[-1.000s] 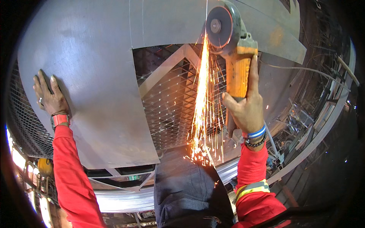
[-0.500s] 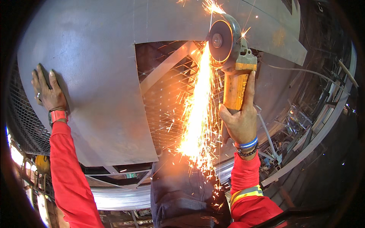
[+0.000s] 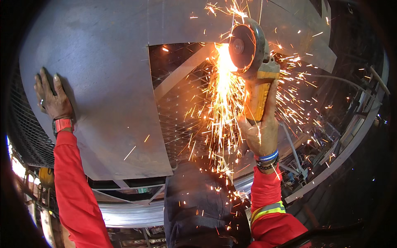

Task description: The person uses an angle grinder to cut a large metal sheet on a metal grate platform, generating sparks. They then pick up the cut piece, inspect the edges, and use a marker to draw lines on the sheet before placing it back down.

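Right hand (image 3: 261, 131) grips grinder (image 3: 253, 70), its long axis running up to the cut edge of the steel sheet (image 3: 107, 62); left hand (image 3: 53, 97) flat on sheet, far left.

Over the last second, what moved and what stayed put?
The right hand carried the angle grinder up along the cut; its disc now bites higher on the metal sheet, and the sparks spread wider. The left hand stays flat on the sheet.
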### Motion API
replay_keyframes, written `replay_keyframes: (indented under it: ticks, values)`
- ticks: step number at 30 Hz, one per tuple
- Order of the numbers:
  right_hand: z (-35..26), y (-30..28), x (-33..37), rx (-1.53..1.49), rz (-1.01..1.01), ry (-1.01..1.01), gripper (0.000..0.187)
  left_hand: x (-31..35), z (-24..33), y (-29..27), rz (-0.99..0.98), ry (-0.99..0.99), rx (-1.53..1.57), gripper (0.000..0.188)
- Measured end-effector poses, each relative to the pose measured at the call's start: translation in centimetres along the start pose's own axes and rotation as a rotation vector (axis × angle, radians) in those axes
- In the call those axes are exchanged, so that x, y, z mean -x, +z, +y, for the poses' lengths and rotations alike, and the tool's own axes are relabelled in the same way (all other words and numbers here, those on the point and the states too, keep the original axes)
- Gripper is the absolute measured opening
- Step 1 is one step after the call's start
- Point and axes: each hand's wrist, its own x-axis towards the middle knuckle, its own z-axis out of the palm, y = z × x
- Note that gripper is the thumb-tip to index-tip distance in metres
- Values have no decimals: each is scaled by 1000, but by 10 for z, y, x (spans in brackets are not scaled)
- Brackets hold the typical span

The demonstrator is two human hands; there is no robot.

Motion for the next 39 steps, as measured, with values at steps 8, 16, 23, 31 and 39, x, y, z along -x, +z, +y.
replay_keyframes:
  ticks: [8,16,23,31,39]
  values:
    - [-11,3,-8,0,64,-33,101,-2,-1,1,-4,5,2,60]
    - [-6,12,-6,-71,54,-1,101,-3,3,2,-9,15,-40,63]
    - [-10,14,-5,-63,68,32,101,-2,6,-3,-27,4,-16,65]
    - [-8,20,-4,-93,77,31,102,-4,3,-2,-27,18,-15,64]
    - [-4,16,4,16,22,94,102,-2,3,-2,-19,33,-38,63]
